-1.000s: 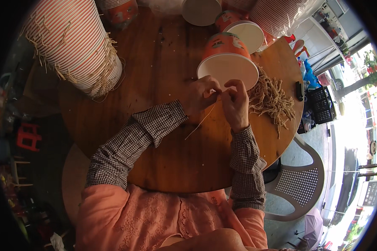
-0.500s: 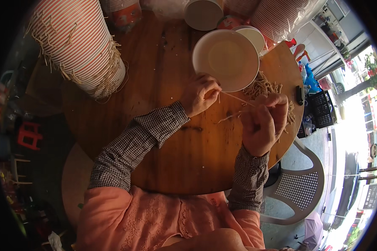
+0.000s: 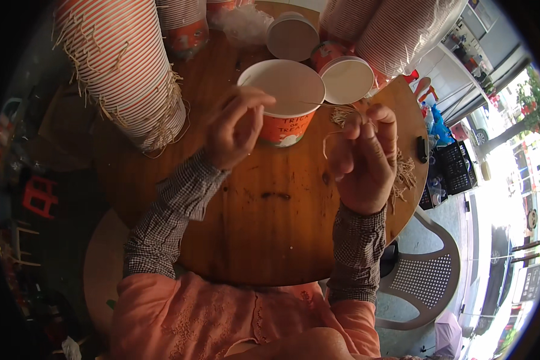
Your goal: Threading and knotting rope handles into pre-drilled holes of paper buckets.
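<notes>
A white-lined paper bucket [image 3: 272,127] with an orange printed outside stands upright on the round wooden table. My left hand [image 3: 235,129] is raised at its left side, fingers bent and apart, with nothing visible between them. To the right of the bucket, my right hand [image 3: 369,159] pinches a thin tan twine strand [image 3: 325,144] between thumb and fingers. One length of it reaches left toward the bucket's rim; another dangles below. Beside and partly behind the right hand lies a pile of cut tan twine pieces [image 3: 405,177].
A tall stack of striped paper buckets [image 3: 117,66] draped with twine leans at the left. Two more buckets, one a white-lined bucket [image 3: 347,79], and plastic-wrapped stacks [image 3: 402,36] stand at the back. A grey chair [image 3: 423,276] is at the right, near black crates [image 3: 456,168].
My left hand has moved left, away from the twine it was pinching. The bucket, tilted toward me before, now stands upright and further left. The right hand still pinches the twine.
</notes>
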Demonstrator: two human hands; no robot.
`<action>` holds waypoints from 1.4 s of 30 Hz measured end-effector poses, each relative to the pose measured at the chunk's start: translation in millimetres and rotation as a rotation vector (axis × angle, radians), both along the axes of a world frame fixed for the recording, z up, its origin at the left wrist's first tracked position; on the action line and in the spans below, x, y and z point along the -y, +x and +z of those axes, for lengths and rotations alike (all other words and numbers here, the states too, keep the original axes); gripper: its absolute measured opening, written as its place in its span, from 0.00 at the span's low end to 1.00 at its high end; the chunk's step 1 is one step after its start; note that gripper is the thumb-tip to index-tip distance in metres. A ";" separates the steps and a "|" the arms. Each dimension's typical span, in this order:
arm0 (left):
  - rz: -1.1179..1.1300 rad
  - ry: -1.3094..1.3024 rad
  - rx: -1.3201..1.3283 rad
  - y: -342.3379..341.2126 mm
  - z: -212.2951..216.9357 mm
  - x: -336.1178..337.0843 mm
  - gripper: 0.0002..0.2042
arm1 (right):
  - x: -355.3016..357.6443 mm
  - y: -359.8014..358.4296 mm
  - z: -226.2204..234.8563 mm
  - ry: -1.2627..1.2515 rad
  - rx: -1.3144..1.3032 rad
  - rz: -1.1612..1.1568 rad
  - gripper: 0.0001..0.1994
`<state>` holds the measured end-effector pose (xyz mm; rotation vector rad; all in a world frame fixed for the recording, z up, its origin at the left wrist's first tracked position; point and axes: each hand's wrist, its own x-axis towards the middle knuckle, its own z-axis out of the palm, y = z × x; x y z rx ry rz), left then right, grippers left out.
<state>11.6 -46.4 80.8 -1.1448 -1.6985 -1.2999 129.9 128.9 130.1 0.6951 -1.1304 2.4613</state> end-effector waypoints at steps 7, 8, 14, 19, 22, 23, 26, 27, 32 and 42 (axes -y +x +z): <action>-0.830 -0.078 0.978 50.4 -32.0 -12.8 0.13 | 17.5 -0.8 -26.7 0.063 0.119 -0.184 0.07; -0.829 -0.074 0.979 46.3 -38.7 -9.6 0.13 | 10.6 0.6 -31.7 0.070 0.168 -0.253 0.06; -0.814 -0.113 1.122 26.4 -72.0 12.6 0.11 | -25.4 -9.4 -81.6 0.077 0.523 -0.275 0.04; -0.941 0.050 1.359 47.8 -89.4 -8.6 0.15 | 0.7 -14.4 -100.2 0.137 0.569 -0.060 0.04; -1.068 -0.121 1.347 33.0 -114.5 -12.4 0.12 | 4.2 -17.4 -102.4 0.152 0.534 -0.080 0.04; -1.072 -0.118 1.350 28.3 -114.8 -12.3 0.12 | 0.0 -17.8 -101.1 0.140 0.508 -0.131 0.04; -0.949 -0.192 1.307 13.2 -115.2 -9.8 0.09 | -22.7 -22.6 -110.4 0.107 0.586 -0.277 0.05; -0.894 -0.212 1.285 8.9 -114.7 -9.1 0.08 | -27.2 -23.1 -111.7 0.097 0.629 -0.251 0.05; -0.808 -0.235 1.261 -1.2 -117.7 -9.9 0.08 | -26.7 -28.4 -120.7 0.718 0.702 -0.580 0.07; -0.193 -0.395 0.254 22.8 -108.6 -30.4 0.13 | -19.3 -19.9 -107.8 0.587 0.583 -0.434 0.05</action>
